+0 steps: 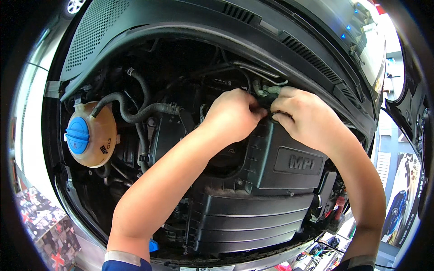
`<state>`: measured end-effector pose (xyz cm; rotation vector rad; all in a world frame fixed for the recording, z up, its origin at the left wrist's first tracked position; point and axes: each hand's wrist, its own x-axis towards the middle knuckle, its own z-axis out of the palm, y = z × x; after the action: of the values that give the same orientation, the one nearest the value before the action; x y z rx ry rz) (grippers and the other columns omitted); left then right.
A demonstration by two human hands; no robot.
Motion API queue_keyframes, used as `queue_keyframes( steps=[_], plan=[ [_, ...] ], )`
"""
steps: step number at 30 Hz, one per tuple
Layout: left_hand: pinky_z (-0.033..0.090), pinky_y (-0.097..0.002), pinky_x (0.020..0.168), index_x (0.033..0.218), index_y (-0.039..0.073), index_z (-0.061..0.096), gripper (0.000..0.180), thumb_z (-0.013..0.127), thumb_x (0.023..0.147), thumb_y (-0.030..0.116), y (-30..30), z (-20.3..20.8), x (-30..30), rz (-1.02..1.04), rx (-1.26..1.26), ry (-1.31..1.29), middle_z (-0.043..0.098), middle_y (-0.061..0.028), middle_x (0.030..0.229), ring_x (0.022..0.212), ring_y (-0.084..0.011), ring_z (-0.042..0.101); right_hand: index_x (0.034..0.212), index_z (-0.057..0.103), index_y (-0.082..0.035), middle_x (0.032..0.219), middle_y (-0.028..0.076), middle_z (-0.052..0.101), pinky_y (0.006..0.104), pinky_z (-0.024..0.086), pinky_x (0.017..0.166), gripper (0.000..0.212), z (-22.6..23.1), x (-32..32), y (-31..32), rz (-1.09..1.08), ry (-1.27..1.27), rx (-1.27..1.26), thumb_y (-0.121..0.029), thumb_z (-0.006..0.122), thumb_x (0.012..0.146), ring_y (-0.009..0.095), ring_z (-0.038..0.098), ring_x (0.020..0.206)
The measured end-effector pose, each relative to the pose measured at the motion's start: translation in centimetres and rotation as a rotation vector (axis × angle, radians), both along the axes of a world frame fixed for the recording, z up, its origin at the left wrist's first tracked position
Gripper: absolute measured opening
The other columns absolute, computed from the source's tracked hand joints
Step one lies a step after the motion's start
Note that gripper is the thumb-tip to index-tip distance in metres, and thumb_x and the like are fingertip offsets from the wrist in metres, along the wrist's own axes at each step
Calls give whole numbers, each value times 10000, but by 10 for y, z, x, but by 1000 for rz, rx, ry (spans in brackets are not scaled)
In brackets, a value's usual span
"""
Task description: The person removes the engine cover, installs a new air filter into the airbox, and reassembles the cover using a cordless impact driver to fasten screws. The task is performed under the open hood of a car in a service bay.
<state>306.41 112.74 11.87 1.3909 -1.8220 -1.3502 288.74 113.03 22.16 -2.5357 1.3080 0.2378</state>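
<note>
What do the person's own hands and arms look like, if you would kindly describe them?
The left hand and right hand are bare, with no gloves or bracelets visible. The left sleeve, at the lower edge, is navy blue with a pale greyish band; the right sleeve looks dark, also greyish-banded. Both leave the forearms uncovered.

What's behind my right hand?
Just past your right hand, part of a pale fitting and thin bent pipes show. Anything directly behind the hand itself is covered, so I can't tell.
</note>
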Motion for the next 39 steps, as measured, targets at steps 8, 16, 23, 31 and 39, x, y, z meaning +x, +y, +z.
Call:
queue_keyframes(
  steps=[8, 16, 23, 31, 39],
  plan=[
    [553, -426, 743, 987, 22, 772, 295, 726, 888, 296, 7, -4, 1, 37, -51, -23, 715, -236, 862, 814, -386, 714, 1281, 618, 4, 1135, 153, 683, 371, 501, 973, 398, -7, -87, 77, -621, -256, -225, -216, 680, 956, 271, 663, 1095],
    [541, -367, 686, 1040, -2, 759, 330, 719, 931, 306, 6, 3, -4, 16, -83, -66, 712, -181, 759, 675, -262, 697, 1377, 538, 75, 1353, 134, 619, 332, 386, 1090, 519, -88, -149, 144, -1443, -1299, 146, -336, 558, 1061, 205, 558, 1229],
    [519, -314, 593, 1058, -34, 747, 347, 745, 934, 290, 5, -3, -12, 27, -12, -55, 696, -103, 707, 608, -130, 635, 1360, 574, 17, 1224, 87, 670, 285, 443, 978, 372, -84, -150, 145, -1518, -1221, 88, -188, 491, 1062, 160, 605, 1083],
    [559, -299, 613, 1055, -50, 744, 351, 729, 947, 284, 6, 4, -11, 91, 191, 31, 733, -117, 805, 665, -153, 674, 1361, 605, -16, 1153, 77, 681, 268, 456, 854, 408, -81, -166, 132, -1549, -1093, 162, -189, 527, 1000, 153, 609, 986],
    [477, -290, 645, 986, -40, 753, 335, 721, 956, 292, 7, 12, -15, 90, 195, -15, 712, -64, 779, 677, -114, 598, 1257, 638, 64, 1142, 124, 694, 329, 462, 934, 445, -85, -171, 98, -1496, -1264, 198, -275, 693, 973, 208, 620, 1026]
  ],
)
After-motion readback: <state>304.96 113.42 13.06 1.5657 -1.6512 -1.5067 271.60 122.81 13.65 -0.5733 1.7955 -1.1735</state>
